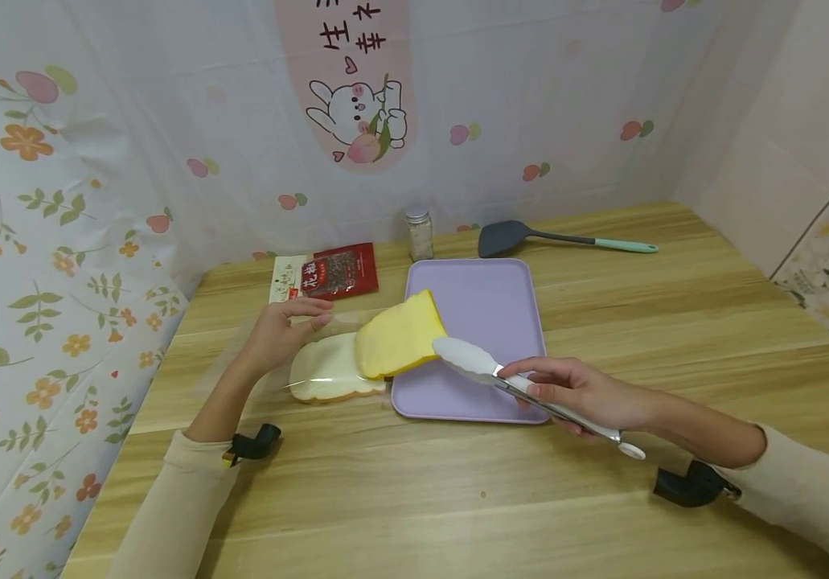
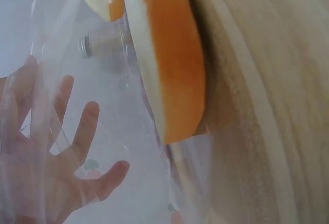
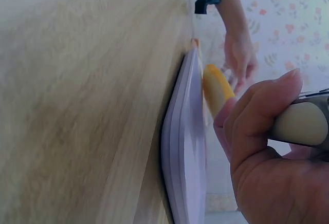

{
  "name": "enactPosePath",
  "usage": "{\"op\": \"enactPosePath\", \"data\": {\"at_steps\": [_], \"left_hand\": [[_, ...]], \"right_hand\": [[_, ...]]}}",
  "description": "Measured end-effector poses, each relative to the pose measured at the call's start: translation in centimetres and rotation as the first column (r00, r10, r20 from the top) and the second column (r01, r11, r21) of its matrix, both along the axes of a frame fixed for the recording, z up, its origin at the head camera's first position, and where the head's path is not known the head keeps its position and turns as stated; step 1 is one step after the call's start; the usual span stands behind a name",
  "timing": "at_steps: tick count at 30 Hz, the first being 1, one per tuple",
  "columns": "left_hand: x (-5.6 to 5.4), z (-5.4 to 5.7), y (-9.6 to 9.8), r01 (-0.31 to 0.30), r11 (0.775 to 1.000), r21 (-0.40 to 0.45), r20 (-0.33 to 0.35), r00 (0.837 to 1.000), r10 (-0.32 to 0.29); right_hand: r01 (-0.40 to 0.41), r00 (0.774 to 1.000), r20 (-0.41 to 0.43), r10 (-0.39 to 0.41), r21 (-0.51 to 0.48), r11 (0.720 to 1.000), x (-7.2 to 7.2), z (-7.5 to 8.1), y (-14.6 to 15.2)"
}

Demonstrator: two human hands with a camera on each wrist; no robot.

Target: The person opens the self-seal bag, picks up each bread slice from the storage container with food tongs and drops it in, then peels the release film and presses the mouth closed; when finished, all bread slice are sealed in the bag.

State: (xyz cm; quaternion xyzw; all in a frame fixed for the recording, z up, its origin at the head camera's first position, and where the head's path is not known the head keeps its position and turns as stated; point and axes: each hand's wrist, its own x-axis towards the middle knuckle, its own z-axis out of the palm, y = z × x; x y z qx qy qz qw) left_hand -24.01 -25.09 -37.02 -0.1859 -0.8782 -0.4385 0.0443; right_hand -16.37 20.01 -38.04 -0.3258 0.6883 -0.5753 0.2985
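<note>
My right hand (image 1: pixel 576 394) grips a pair of tongs (image 1: pixel 468 360) with white tips. The tips are at the right edge of a yellow-topped bread slice (image 1: pixel 398 336), which lies tilted across the left side of the lilac tray (image 1: pixel 515 301). A paler bread slice (image 1: pixel 334 366) lies left of the tray, partly under the yellow one, with clear plastic around it. Close by on the left is my left hand (image 1: pixel 280 334). In the left wrist view its fingers are spread behind clear plastic (image 2: pixel 38 34), with nothing pinched between them; whether they touch the plastic I cannot tell.
Behind the bread lies a red spice packet (image 1: pixel 345 272). A small glass jar (image 1: pixel 419 235) with a metal lid stands behind the tray. To its right is a dark spatula (image 1: pixel 504 238) with a mint handle. A printed cloth (image 1: pixel 240 121) hangs behind the wooden table (image 1: pixel 414 498).
</note>
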Motion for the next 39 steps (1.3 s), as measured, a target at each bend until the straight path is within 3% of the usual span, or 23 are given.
{"op": "enactPosePath", "data": {"at_steps": [8, 15, 23, 39], "left_hand": [[0.6, 0.2, -0.1, 0.006, 0.999, 0.035, -0.023, 1.0, -0.005], [0.3, -0.1, -0.4, -0.001, 1.0, 0.008, 0.017, 1.0, 0.001], [0.3, 0.0, 0.0, 0.008, 1.0, 0.007, 0.013, 1.0, -0.009], [0.7, -0.4, 0.2, -0.015, 0.998, 0.061, 0.061, 0.998, 0.011]], "right_hand": [[0.059, 0.994, 0.095, -0.054, -0.049, 0.997, 1.5, -0.1, -1.6], [0.093, 0.996, 0.011, -0.092, -0.063, 0.994, 1.8, -0.8, -2.9], [0.074, 0.995, 0.076, -0.066, -0.106, 0.992, 2.1, -1.1, -3.1], [0.12, 0.979, 0.184, -0.089, -0.168, 0.978, 2.8, -1.9, -4.7]]}}
